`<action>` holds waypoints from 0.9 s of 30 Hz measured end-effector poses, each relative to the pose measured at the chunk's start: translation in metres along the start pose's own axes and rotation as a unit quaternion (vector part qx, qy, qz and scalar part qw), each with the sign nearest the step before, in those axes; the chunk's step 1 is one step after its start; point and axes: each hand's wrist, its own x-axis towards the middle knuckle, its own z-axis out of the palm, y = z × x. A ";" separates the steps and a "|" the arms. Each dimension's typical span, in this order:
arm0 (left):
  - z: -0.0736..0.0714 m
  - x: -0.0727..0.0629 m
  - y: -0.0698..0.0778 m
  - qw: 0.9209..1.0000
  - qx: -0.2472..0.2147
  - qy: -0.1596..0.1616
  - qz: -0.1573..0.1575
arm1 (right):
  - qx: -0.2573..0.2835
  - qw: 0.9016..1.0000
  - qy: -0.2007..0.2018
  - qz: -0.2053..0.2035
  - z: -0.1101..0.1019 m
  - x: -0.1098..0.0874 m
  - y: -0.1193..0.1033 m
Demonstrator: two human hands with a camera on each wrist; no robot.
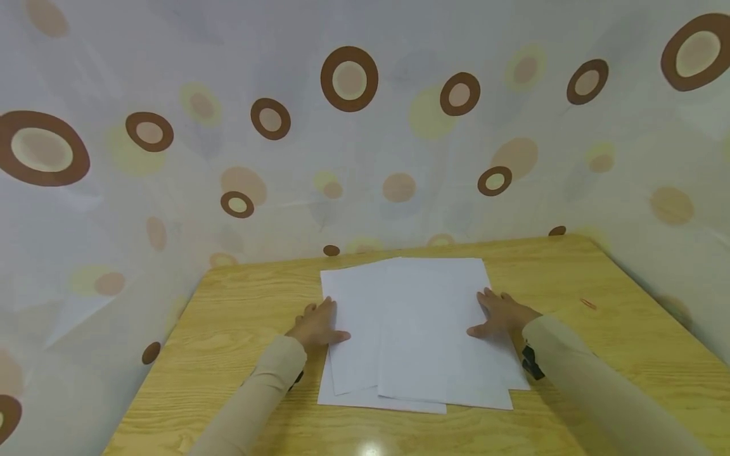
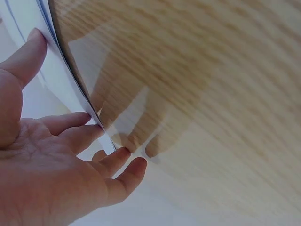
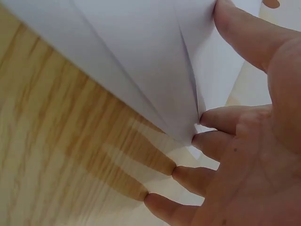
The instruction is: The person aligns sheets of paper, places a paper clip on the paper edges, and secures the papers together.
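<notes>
1. Head view: at least four white sheets (image 1: 428, 335) overlap on one wooden table (image 1: 245, 316); the exact count is hidden. They lie around the middle, far ends near the back edge, well apart from the left and right edges.
2. Two hands flank them: the left hand (image 1: 315, 324) at the sheets' left side, the right hand (image 1: 502, 315) at their right. Two light sleeves (image 1: 268, 380) cover the arms.
3. One small reddish mark (image 1: 588, 304) lies toward the table's right edge; behind the back edge stands a circle-patterned covering (image 1: 365, 152).
4. Left wrist view: one thumb (image 2: 30, 54) and four fingers (image 2: 115, 162) are released, spread and gently bent, the thumb touching paper, two fingertips at the paper's edge.
5. Right wrist view: one thumb and four fingers, likewise released and spread; two fingertips touch the paper edges, two rest on the table.
</notes>
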 end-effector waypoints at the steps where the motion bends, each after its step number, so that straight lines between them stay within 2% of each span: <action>1: 0.000 0.000 0.000 1.000 0.000 -0.003 0.000 | -0.002 1.000 -0.001 -0.002 0.001 0.001 0.001; 7: 0.000 0.001 0.004 1.000 -0.006 -0.025 -0.014 | -0.024 0.999 0.005 -0.022 0.004 0.009 0.006; 9: -0.003 0.002 0.007 0.999 -0.013 -0.028 -0.016 | -0.010 0.999 0.016 -0.033 0.002 0.008 0.007; 12: -0.006 0.003 0.011 0.999 -0.039 -0.028 -0.018 | 0.052 0.997 0.038 -0.042 -0.005 0.004 0.009; 15: -0.008 0.001 0.010 0.996 -0.082 -0.031 -0.024 | 0.147 0.987 0.046 -0.038 -0.014 -0.004 0.011; 18: -0.007 -0.001 0.006 0.992 -0.118 -0.031 -0.037 | 0.207 0.977 0.041 -0.024 -0.020 -0.009 0.012; 23: -0.001 -0.014 -0.001 0.986 -0.162 -0.023 -0.043 | 0.243 0.970 0.030 0.011 -0.019 -0.017 0.010; 27: 0.002 -0.029 0.000 0.981 -0.187 -0.023 -0.038 | 0.244 0.969 0.017 0.022 -0.015 -0.026 0.006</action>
